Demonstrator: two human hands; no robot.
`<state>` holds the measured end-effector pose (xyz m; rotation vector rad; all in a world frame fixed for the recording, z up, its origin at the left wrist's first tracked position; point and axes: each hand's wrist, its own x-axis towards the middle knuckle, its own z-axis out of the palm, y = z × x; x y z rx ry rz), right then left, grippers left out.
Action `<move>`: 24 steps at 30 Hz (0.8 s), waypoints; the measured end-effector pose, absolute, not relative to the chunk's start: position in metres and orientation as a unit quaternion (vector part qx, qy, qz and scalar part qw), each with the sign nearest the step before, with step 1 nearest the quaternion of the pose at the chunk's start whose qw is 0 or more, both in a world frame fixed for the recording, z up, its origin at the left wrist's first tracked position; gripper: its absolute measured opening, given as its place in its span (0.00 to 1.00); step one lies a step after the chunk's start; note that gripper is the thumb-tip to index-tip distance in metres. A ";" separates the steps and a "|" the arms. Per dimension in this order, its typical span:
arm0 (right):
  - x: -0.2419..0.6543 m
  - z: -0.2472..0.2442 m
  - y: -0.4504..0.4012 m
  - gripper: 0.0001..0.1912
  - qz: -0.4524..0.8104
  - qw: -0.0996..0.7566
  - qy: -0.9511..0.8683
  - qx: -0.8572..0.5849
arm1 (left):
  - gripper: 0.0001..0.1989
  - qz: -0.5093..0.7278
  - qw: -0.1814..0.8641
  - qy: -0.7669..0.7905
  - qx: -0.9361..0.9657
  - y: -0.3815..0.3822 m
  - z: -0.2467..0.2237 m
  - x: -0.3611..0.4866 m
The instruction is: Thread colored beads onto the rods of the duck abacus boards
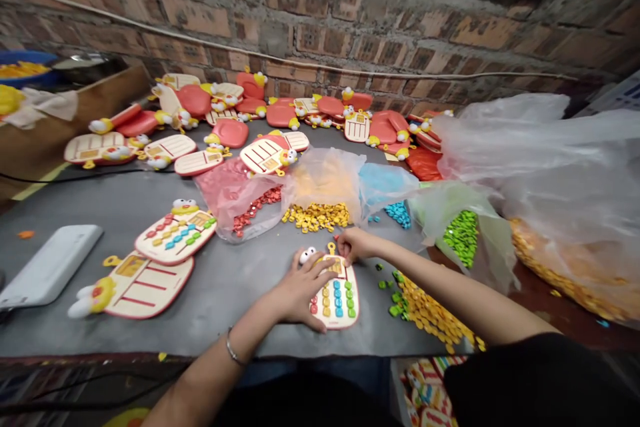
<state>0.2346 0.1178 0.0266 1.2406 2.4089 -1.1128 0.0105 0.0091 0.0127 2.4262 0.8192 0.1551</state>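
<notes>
A cream toy board (pixel 334 317) with a red rim and googly eyes lies on the table in front of me. Rows of red, yellow, blue and green beads sit along its lines. My left hand (pixel 300 290) grips the board from its left side, fingers spread over the top and thumb at the lower edge. At the board's upper right, my right hand (pixel 356 245) is closed in a pinch. A small red bead (pixel 337 238) shows at its fingertips; the fingers partly hide it.
Bags of red beads (pixel 257 207), yellow beads (pixel 317 215), blue beads (pixel 399 214) and green beads (pixel 461 239) stand behind. Loose yellow beads (pixel 435 310) lie at right. Two toy boards (pixel 150 287) overlap at left, near a white power bank (pixel 53 267). More boards (pixel 190 101) line the brick wall.
</notes>
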 end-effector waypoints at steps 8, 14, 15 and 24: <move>0.239 0.025 0.115 0.13 -0.456 0.048 0.776 0.433 | 0.47 0.075 0.279 0.299 0.910 0.009 0.011 0.009; 0.252 0.027 0.094 0.21 -0.606 -0.043 0.659 0.444 | 0.49 0.058 0.270 0.300 0.913 0.010 0.019 0.009; 0.254 0.027 0.089 0.23 -0.628 -0.071 0.628 0.454 | 0.49 0.054 0.267 0.300 0.914 0.010 0.020 0.009; 0.261 0.014 0.043 0.27 -0.715 -0.167 0.482 0.478 | 0.49 0.072 0.246 0.295 0.921 0.013 0.019 0.003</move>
